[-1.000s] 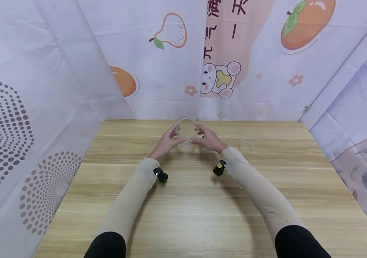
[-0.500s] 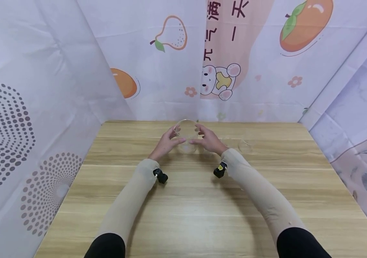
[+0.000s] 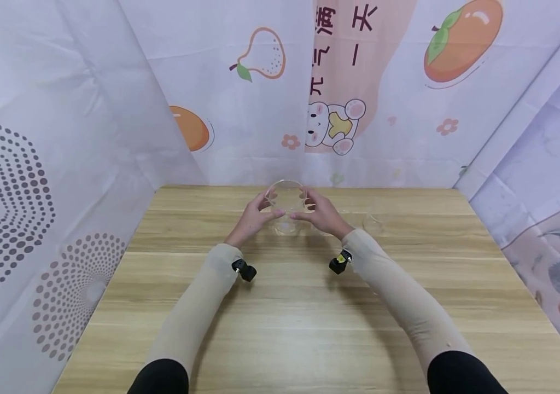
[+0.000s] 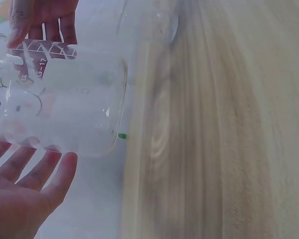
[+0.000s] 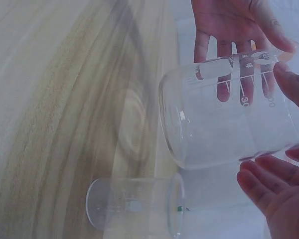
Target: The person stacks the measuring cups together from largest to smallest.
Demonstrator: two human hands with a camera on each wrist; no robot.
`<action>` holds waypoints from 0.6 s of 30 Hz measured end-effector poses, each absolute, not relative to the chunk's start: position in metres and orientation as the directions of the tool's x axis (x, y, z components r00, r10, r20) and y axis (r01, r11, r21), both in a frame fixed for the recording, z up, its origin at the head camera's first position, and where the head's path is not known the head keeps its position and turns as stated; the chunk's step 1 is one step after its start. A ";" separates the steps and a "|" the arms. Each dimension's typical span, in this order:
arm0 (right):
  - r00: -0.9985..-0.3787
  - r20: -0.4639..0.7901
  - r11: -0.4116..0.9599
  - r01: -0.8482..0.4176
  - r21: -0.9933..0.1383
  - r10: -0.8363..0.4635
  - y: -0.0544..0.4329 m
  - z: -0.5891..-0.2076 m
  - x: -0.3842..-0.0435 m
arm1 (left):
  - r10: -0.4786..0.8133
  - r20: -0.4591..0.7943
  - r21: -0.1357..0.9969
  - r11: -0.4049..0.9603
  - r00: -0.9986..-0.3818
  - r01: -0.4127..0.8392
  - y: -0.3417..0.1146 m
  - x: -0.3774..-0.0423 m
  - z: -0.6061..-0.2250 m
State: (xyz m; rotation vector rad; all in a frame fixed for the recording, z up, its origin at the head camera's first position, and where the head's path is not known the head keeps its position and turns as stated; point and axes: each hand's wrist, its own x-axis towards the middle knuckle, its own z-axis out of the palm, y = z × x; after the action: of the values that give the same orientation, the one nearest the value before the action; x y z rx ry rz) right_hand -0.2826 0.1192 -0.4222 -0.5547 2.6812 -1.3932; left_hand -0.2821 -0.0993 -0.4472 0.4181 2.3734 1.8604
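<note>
A large clear glass beaker (image 3: 286, 203) with white printed markings stands between my two hands at the far side of the table. My left hand (image 3: 254, 218) grips its left side, thumb toward me and fingers round the back. From the right, my right hand (image 3: 324, 215) holds it the same way. In the left wrist view the base of the beaker (image 4: 84, 107) hangs clear of the wood. The right wrist view has the beaker (image 5: 224, 114) between both hands, with its shadow on the tabletop beyond the base.
A smaller glass beaker (image 5: 134, 206) stands on the wooden table (image 3: 280, 317), to the right of the held one. Faint clear glassware (image 3: 373, 221) shows beyond my right wrist. A printed curtain (image 3: 250, 120) rises right behind the table's far edge.
The beaker has risen slightly off the table in both hands, its rim now higher against the far edge. The right forearm has shifted a little to the right.
</note>
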 end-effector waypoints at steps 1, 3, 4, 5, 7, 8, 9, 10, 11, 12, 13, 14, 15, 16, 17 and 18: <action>-0.933 0.106 0.515 -0.281 -0.810 -0.343 0.119 -0.422 -0.282 | 0.274 0.093 0.963 0.218 -0.957 0.156 -0.099 -0.281 -0.446; -0.932 0.114 0.473 -0.277 -0.836 -0.343 0.120 -0.422 -0.282 | 0.271 0.092 0.961 0.227 -0.958 0.157 -0.099 -0.279 -0.444; -0.931 0.118 0.453 -0.275 -0.848 -0.344 0.120 -0.421 -0.281 | 0.271 0.094 0.961 0.226 -0.958 0.158 -0.098 -0.279 -0.443; -0.930 0.123 0.430 -0.274 -0.860 -0.347 0.120 -0.421 -0.281 | 0.270 0.096 0.960 0.228 -0.958 0.161 -0.098 -0.278 -0.442; -0.926 0.130 0.396 -0.274 -0.876 -0.354 0.121 -0.420 -0.279 | 0.270 0.098 0.959 0.230 -0.958 0.163 -0.097 -0.278 -0.441; -0.924 0.134 0.382 -0.277 -0.882 -0.359 0.121 -0.419 -0.278 | 0.269 0.099 0.960 0.229 -0.958 0.164 -0.097 -0.277 -0.440; -0.923 0.135 0.380 -0.277 -0.883 -0.360 0.121 -0.418 -0.277 | 0.270 0.102 0.960 0.227 -0.957 0.166 -0.097 -0.277 -0.439; -0.924 0.133 0.384 -0.277 -0.881 -0.359 0.122 -0.417 -0.277 | 0.273 0.104 0.960 0.225 -0.957 0.168 -0.096 -0.276 -0.439; -0.923 0.133 0.389 -0.278 -0.878 -0.360 0.122 -0.417 -0.276 | 0.273 0.102 0.960 0.226 -0.957 0.167 -0.096 -0.275 -0.438; -0.924 0.130 0.393 -0.276 -0.877 -0.359 0.123 -0.416 -0.275 | 0.273 0.102 0.960 0.225 -0.957 0.167 -0.096 -0.273 -0.437; -0.925 0.127 0.396 -0.274 -0.877 -0.358 0.123 -0.416 -0.274 | 0.273 0.100 0.960 0.226 -0.957 0.165 -0.096 -0.272 -0.436; -0.925 0.125 0.398 -0.273 -0.876 -0.359 0.124 -0.416 -0.273 | 0.274 0.100 0.960 0.225 -0.957 0.165 -0.096 -0.271 -0.435; -0.925 0.123 0.399 -0.271 -0.876 -0.359 0.124 -0.415 -0.272 | 0.273 0.099 0.960 0.226 -0.957 0.164 -0.096 -0.269 -0.434; -0.924 0.125 0.397 -0.274 -0.876 -0.362 0.125 -0.415 -0.271 | 0.273 0.099 0.960 0.228 -0.957 0.164 -0.096 -0.268 -0.434; -0.922 0.125 0.398 -0.277 -0.875 -0.366 0.125 -0.414 -0.270 | 0.273 0.099 0.959 0.229 -0.957 0.165 -0.095 -0.267 -0.433; -0.921 0.127 0.396 -0.279 -0.875 -0.369 0.126 -0.413 -0.268 | 0.273 0.101 0.958 0.232 -0.957 0.167 -0.095 -0.266 -0.432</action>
State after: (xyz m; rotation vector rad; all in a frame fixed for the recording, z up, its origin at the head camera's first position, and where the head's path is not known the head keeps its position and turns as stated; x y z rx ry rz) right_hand -0.2685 0.1261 -0.4134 -0.5941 2.5506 -1.5718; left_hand -0.2659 -0.0950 -0.4324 0.4295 2.3959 1.8448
